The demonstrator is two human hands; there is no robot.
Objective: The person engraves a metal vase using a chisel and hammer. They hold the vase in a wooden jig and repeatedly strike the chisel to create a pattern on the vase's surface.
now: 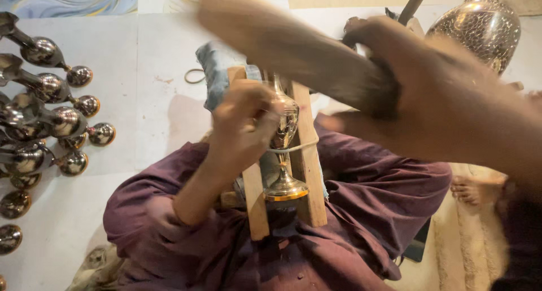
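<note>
Plainly, left hand: fingers curled together against the body of the brass vase, pressing it from the left side.
Right hand: fingers wrapped tight round the handle of a wooden mallet, raised above the vase; the mallet head is blurred and stretches toward the far left.
Brass vase: lies on its side between two wooden slats, its flared foot toward the near end, neck toward the far end; a cord runs across its waist and over the right slat.
Wooden slats: rest on the lap, over purple cloth; a grey-blue rag lies at their far end.
Left side: a cluster of polished metal vases lying on the pale floor.
Far right: a large patterned metal pot stands behind the right arm.
Near right: a bare foot on a cream mat.
</note>
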